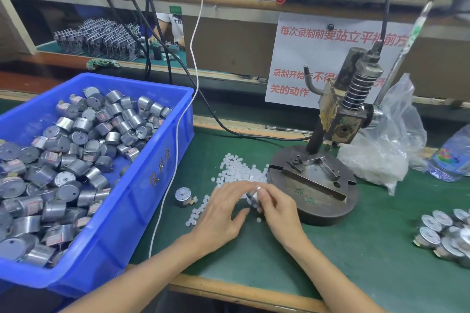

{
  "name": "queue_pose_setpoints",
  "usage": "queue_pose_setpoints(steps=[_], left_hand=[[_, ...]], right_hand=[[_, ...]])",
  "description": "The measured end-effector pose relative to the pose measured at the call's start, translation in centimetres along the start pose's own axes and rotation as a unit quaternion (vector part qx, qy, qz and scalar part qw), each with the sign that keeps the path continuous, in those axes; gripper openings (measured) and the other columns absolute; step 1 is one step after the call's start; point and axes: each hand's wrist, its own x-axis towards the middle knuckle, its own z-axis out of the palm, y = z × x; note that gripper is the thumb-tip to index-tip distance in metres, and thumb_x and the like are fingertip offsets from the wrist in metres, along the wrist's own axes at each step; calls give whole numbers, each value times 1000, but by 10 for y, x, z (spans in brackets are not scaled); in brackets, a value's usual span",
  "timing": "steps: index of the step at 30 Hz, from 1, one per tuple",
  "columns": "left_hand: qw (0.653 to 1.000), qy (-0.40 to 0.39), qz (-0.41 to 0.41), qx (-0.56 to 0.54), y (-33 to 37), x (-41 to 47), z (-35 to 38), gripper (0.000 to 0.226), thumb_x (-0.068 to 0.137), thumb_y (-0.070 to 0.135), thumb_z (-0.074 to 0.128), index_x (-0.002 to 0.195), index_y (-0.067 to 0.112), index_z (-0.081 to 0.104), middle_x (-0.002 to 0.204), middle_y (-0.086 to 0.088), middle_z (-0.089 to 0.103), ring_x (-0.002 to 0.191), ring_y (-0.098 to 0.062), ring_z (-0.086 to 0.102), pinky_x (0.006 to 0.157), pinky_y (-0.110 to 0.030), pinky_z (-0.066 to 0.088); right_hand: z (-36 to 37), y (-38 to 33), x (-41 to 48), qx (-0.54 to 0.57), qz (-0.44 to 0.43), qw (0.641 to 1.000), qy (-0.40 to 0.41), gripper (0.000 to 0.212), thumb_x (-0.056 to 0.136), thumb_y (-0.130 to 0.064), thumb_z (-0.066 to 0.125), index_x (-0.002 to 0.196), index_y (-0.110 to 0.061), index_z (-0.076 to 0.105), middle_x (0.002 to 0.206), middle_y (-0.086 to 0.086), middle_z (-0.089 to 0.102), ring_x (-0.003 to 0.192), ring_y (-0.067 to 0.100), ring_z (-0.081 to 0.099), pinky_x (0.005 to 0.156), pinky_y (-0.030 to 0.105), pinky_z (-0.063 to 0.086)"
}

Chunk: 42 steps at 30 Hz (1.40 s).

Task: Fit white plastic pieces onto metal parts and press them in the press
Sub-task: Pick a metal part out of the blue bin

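Green matting covers the worktop point(356, 274), which ends in a wooden front edge point(241, 292) close to the person. A bare strip of mat lies between that edge and the hands. To the left the wall of a blue bin point(142, 185) heaped with grey metal motors point(63, 160) closes the space; to the right the round base point(325, 213) of the hand press point(346, 122) sits just beside the right hand point(277, 208).

The held motor point(251, 195) is a small silvery can, mostly hidden. The right hand has its fingers curled round it, above the mat near the base. The left hand point(223, 211) reaches its fingertips onto the motor with the thumb spread apart; whether it pinches anything cannot be told, and the motor's axis cannot be read.

White plastic pieces point(236, 170), tiny and round, lie scattered just behind and left of the hands. A loose motor point(183, 196) stands among them, flat end face up, short axis upright. A clear bag point(381, 160) sits behind the press, and a cluster of motors point(447, 234) lies at the right edge.
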Motion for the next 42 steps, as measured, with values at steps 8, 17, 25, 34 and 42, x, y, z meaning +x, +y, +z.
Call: queue_pose_setpoints(steps=[8, 17, 25, 34, 42], left_hand=[[994, -26, 11, -102, 36, 50, 15, 38, 76, 24, 73, 114, 21, 65, 96, 17, 64, 88, -1, 54, 85, -17, 39], [999, -42, -23, 21, 55, 98, 65, 37, 77, 36, 73, 111, 22, 65, 106, 8, 63, 101, -13, 48, 86, -19, 29], [995, -22, -65, 72, 52, 131, 87, 42, 77, 47, 69, 115, 30, 64, 117, 11, 54, 109, -12, 35, 78, -22, 15], [993, -44, -55, 90, 53, 134, 84, 44, 79, 50, 65, 118, 30, 62, 121, 17, 57, 106, -9, 37, 78, -23, 15], [993, -36, -45, 100, 52, 131, 87, 43, 80, 52, 63, 118, 31, 60, 119, 20, 57, 104, -7, 35, 76, -20, 12]], right_hand=[[-57, -20, 14, 190, 227, 955, -23, 28, 103, -22, 34, 100, -1, 52, 55, 8, 55, 38, 17, 45, 36, 21, 32], [-106, -4, 1, 201, 230, 950, 62, 19, 94, 0, 49, 108, -13, 52, 71, 11, 69, 46, 15, 55, 40, 20, 40], [-140, 0, 19, 56, 147, 969, 191, 19, 89, 3, 47, 96, -6, 62, 57, 0, 64, 43, 7, 50, 41, 17, 38], [-210, -102, 131, 7, -32, 955, 296, 38, 93, -6, 47, 130, -9, 50, 125, 2, 57, 91, 8, 62, 77, 24, 53], [-202, -117, 105, -13, -138, 918, 372, 26, 91, -22, 54, 75, -2, 53, 67, 6, 49, 62, 15, 42, 60, 32, 38]])
